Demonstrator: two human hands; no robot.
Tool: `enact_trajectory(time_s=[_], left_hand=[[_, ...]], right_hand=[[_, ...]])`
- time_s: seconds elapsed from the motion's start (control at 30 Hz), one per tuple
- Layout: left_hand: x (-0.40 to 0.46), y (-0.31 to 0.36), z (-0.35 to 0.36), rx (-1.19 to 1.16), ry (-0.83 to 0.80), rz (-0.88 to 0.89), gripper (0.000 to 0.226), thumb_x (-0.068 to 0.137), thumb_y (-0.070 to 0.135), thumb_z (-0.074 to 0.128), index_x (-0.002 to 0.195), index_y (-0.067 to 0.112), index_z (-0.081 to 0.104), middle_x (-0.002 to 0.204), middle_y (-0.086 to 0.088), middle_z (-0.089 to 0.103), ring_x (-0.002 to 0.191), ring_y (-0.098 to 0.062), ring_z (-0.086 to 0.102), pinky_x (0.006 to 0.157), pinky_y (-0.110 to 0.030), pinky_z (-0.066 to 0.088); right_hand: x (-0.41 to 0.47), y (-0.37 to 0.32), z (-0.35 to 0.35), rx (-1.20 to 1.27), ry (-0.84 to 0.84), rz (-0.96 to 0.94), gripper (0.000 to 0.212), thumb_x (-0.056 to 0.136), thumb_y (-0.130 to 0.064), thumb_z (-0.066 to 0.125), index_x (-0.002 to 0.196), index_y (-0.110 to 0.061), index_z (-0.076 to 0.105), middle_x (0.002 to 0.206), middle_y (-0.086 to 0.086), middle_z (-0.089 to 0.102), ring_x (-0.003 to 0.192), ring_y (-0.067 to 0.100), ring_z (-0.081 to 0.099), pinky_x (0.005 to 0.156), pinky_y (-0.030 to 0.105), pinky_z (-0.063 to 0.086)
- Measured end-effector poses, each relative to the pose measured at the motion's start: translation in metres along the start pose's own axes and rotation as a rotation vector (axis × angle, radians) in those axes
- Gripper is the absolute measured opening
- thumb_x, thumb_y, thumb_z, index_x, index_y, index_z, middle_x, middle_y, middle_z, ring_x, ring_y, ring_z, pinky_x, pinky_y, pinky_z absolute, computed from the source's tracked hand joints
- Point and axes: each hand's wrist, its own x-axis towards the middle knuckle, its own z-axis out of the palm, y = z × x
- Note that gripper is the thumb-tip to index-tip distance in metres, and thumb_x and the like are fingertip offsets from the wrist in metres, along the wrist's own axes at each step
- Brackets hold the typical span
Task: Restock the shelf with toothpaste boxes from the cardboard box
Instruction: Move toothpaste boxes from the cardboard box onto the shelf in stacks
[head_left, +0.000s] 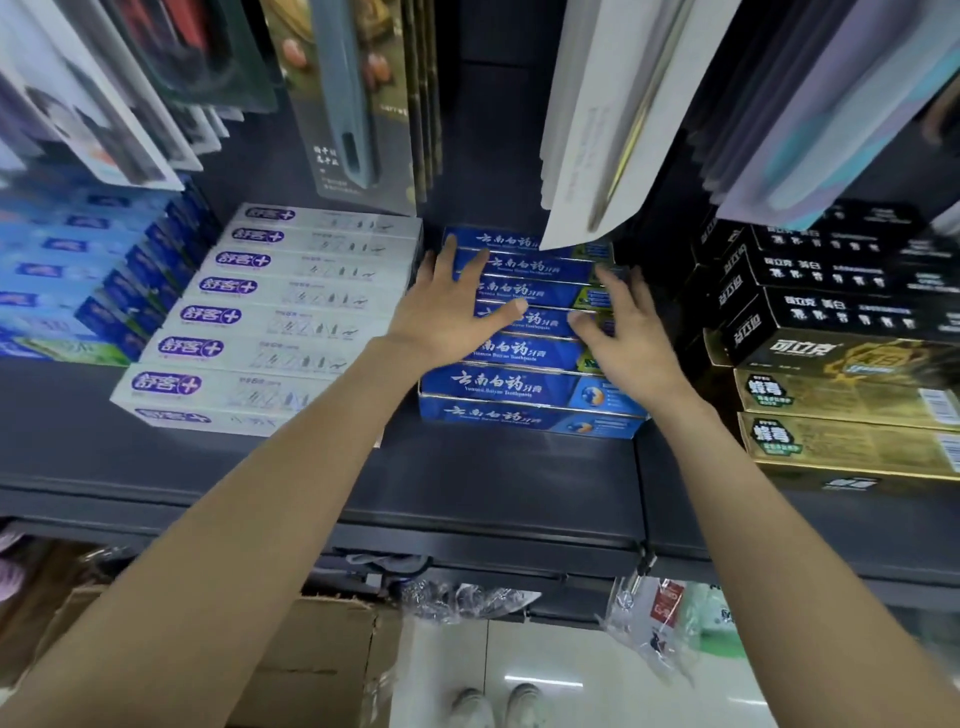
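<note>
Eight blue toothpaste boxes (511, 387) show in the middle row on the dark shelf (498, 488), though the rearmost ones are partly covered by a hanging white card pack (587, 156) and by both hands, so the count is rough. Left hand (457, 306) lies flat on the row's left part, fingers spread and straight, thumb across a box face. Right hand (631, 332) rests on the right part, fingers slightly bent and blurred; neither hand grips a box. Eight white toothpaste boxes (270, 322) sit in the row to the left. Further left, light-blue boxes (67, 270) are blurred and cut off by the frame edge; no count. At right, black boxes (826, 306) and two gold boxes (841, 421), cut off at the edge. Cardboard box (317, 660) on the floor below the shelf is mostly hidden by the left forearm; its contents can't be seen. Two shoe tips (493, 701) at the bottom.
</note>
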Motion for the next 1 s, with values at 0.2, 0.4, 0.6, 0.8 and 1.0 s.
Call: enact_trajectory(time_s=[0.2, 0.4, 0.6, 0.8, 1.0], left_hand=[[0.015, -0.002, 0.006, -0.043, -0.048, -0.03, 0.095, 0.08, 0.072, 0.045, 0.151, 0.026, 0.001, 0.158, -0.007, -0.014, 0.146, -0.025, -0.003, 0.117, -0.04, 0.011], [0.016, -0.002, 0.004, -0.103, -0.013, -0.075, 0.101, 0.076, 0.071, 0.053, 0.151, 0.024, 0.006, 0.159, -0.01, -0.01, 0.146, -0.028, 0.008, 0.116, -0.042, 0.016], [0.017, -0.003, 0.005, -0.136, 0.015, -0.075, 0.101, 0.074, 0.071, 0.057, 0.151, 0.025, 0.01, 0.159, -0.008, -0.001, 0.145, -0.027, 0.014, 0.115, -0.04, 0.019], [0.017, -0.004, 0.008, -0.101, 0.024, -0.066, 0.1, 0.075, 0.073, 0.053, 0.151, 0.023, 0.012, 0.159, -0.01, -0.004, 0.146, -0.029, 0.008, 0.116, -0.043, 0.018], [-0.017, 0.006, -0.006, -0.004, 0.275, 0.225, 0.062, 0.093, 0.053, 0.042, 0.144, 0.019, 0.035, 0.155, -0.005, 0.022, 0.143, -0.022, 0.016, 0.11, -0.038, 0.027]], right_hand=[[-0.001, -0.009, 0.006, 0.035, -0.051, 0.03, 0.06, 0.094, -0.038, 0.052, 0.148, -0.026, 0.028, 0.16, 0.0, -0.003, 0.144, 0.017, 0.018, 0.109, 0.024, 0.021], [0.001, -0.011, 0.009, 0.056, -0.094, 0.0, 0.059, 0.094, -0.039, 0.052, 0.147, -0.027, 0.029, 0.16, -0.001, -0.003, 0.143, 0.014, 0.022, 0.097, 0.014, 0.02], [0.006, -0.012, 0.007, 0.103, -0.081, 0.045, 0.061, 0.091, -0.035, 0.059, 0.145, -0.029, 0.031, 0.16, 0.006, 0.004, 0.142, 0.022, 0.025, 0.108, 0.024, 0.026], [-0.009, -0.016, 0.002, 0.14, -0.016, 0.026, 0.056, 0.094, -0.029, 0.055, 0.145, -0.028, 0.032, 0.16, 0.006, 0.005, 0.145, 0.018, 0.017, 0.096, 0.012, 0.018], [-0.076, -0.009, -0.004, 0.183, 0.167, 0.003, 0.055, 0.094, -0.01, 0.052, 0.145, -0.014, 0.032, 0.154, 0.009, 0.026, 0.144, 0.017, 0.019, 0.104, 0.011, 0.016]])
